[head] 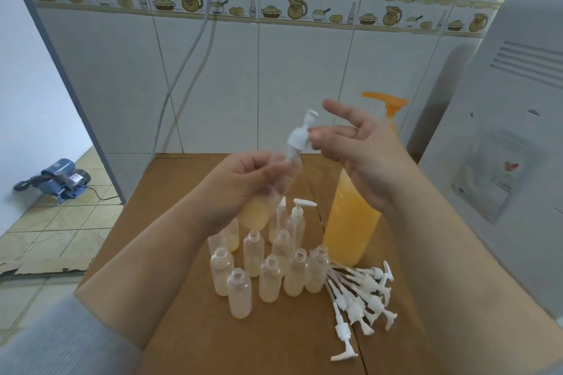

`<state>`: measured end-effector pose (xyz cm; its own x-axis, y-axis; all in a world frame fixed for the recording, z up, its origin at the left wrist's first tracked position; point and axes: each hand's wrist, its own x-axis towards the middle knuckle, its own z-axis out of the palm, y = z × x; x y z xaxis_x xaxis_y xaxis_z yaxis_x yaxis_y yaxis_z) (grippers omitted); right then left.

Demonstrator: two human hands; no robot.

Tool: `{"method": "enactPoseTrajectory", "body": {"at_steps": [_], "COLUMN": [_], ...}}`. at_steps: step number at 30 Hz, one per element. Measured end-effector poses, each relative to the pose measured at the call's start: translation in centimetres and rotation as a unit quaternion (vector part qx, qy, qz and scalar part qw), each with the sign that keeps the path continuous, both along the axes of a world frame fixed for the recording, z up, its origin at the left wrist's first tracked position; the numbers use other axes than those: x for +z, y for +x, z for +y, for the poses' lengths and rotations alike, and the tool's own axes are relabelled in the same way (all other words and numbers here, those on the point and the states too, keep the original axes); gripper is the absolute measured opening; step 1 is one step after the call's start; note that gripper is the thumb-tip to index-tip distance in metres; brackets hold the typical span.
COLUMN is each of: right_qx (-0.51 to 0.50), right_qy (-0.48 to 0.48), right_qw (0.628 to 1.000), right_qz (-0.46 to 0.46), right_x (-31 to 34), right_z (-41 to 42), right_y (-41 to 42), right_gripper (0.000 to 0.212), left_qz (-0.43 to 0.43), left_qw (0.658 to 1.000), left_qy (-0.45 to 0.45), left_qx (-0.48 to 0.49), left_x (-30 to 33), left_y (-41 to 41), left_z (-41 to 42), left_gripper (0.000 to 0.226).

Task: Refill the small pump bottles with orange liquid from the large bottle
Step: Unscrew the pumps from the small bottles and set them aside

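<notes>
My left hand point(243, 186) grips a small clear bottle point(259, 210) tilted above the table, with orange liquid in its lower part. Its white pump cap point(300, 134) points up and right. My right hand point(359, 149) is beside the cap, fingers mostly straight, fingertips touching the cap's collar. The large bottle of orange liquid point(350, 222) with an orange pump head point(388, 103) stands behind my right wrist. Several small uncapped bottles point(268, 271) stand on the wooden table point(243, 341); two capped ones point(294, 219) stand behind them.
A pile of loose white pump caps point(362, 295) lies on the table right of the small bottles. A white appliance point(502, 143) stands at the right. A tiled wall is behind the table. Left of the table, a blue motor point(59, 179) and cardboard lie on the floor.
</notes>
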<state>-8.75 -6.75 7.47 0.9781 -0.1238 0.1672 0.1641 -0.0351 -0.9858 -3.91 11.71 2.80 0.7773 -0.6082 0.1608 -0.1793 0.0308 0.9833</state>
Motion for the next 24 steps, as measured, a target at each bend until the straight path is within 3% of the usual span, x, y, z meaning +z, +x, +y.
{"method": "enactPoseTrajectory", "body": {"at_steps": [2,4,9,17,24], "right_qx": [0.014,-0.022,-0.184,-0.379,-0.411], "right_qy": [-0.051,-0.086,-0.029,-0.193,-0.169], "right_qw": [0.999,0.996,0.978,0.905,0.887], "right_qz": [-0.001,-0.023,-0.088,-0.029,0.125], "right_x": [-0.1,0.0,0.5,-3.5,-12.5], "right_z": [0.7,1.0,-1.8,-7.1,-8.6], "right_y": [-0.3,-0.3,-0.9,-6.8,-8.9], "right_gripper": [0.072,0.054,0.025,0.019,0.021], "left_qz": [-0.032,-0.067,-0.129,-0.095,-0.124], "left_qw": [0.998,0.994,0.968,0.941,0.885], "left_qy": [0.051,0.087,0.172,0.244,0.406], "left_qx": [0.0,0.008,0.128,0.215,0.192], "left_x": [0.1,0.3,-0.8,-5.3,-7.2], "left_y": [-0.4,-0.5,1.9,5.7,6.9], "left_z": [-0.6,-1.1,-0.8,-1.1,-2.9], "left_gripper": [0.036,0.035,0.04,0.046,0.024]}}
